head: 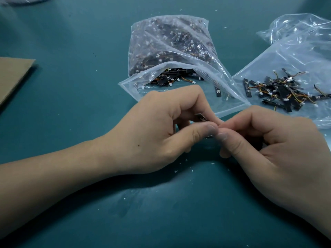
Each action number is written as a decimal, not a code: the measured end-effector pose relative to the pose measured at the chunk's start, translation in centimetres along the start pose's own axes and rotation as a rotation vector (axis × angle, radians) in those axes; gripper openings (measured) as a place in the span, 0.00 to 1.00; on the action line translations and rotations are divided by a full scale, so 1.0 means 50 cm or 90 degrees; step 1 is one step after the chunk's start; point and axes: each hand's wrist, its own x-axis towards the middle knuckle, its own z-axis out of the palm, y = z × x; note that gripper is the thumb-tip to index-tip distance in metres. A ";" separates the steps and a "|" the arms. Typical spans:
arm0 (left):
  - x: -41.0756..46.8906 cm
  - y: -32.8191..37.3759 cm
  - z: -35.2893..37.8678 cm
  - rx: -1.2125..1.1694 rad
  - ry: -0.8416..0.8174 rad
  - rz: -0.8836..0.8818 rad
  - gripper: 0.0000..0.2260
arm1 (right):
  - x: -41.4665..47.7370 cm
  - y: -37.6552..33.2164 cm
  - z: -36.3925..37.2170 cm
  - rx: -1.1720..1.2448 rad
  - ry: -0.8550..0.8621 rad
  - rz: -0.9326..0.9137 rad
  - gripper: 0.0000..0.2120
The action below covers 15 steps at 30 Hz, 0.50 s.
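Both hands meet low over the table [71,42], just in front of me. My left hand [161,129] is curled, with thumb and forefinger pinching a small black strip [201,117]. Only one corner of the strip shows above my thumb, and a dark sliver shows below it. The rest is hidden by my fingers. My right hand [268,144] is curled too. Its thumb and forefinger are pinched at the strip's right end, and its thumb tip touches my left thumb tip. The strip is held off the table, just in front of the mouth of a bag [170,51].

That bag is clear plastic and stuffed with more black strips and thin wires, and a few spill toward its open mouth. To the right, a loose pile [283,92] of the same strips with orange and yellow wires lies on a second bag [295,56], near my right hand but apart from it. A third bag [300,27] sits crumpled behind that. Cardboard [12,76] lies at the far left edge. Small white flecks [176,171] dot the table around my hands.
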 end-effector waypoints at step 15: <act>0.011 0.004 -0.011 0.053 -0.050 -0.024 0.04 | 0.001 0.006 -0.003 0.035 -0.038 -0.001 0.10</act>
